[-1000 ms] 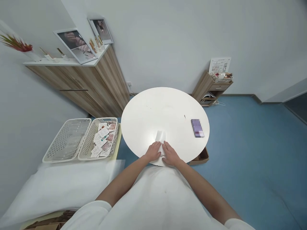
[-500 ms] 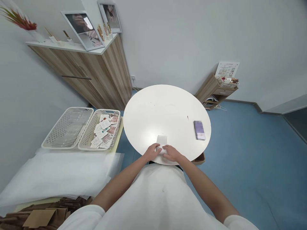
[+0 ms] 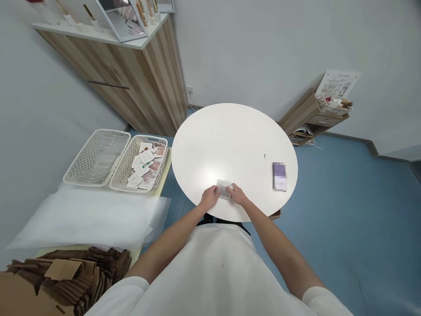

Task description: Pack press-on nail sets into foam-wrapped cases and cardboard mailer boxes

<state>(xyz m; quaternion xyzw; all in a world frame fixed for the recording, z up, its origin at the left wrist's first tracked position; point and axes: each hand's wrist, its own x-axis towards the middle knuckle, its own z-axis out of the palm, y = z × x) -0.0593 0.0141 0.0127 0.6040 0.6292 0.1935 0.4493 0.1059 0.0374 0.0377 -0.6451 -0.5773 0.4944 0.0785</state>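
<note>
Near the front edge of the round white table, a small whitish, translucent wrapped packet is between my hands. My left hand grips its left side, with thumb and fingers closed on the edge. On the right side, my right hand is closed on it, the thumb lying over the top. What is inside the packet cannot be made out. A purple and white box, partly blurred, lies on the table to the right of my hands.
Left of the table, one white basket holds printed cards and another clear plastic pieces. White foam sheets and folded brown cardboard lie nearer me. A wooden cabinet and a low shelf stand behind.
The flat white sheet that stretched beyond my fingers is now folded into a more compact packet. My hands have shifted slightly forward with it. The whole view has also tilted downward.
</note>
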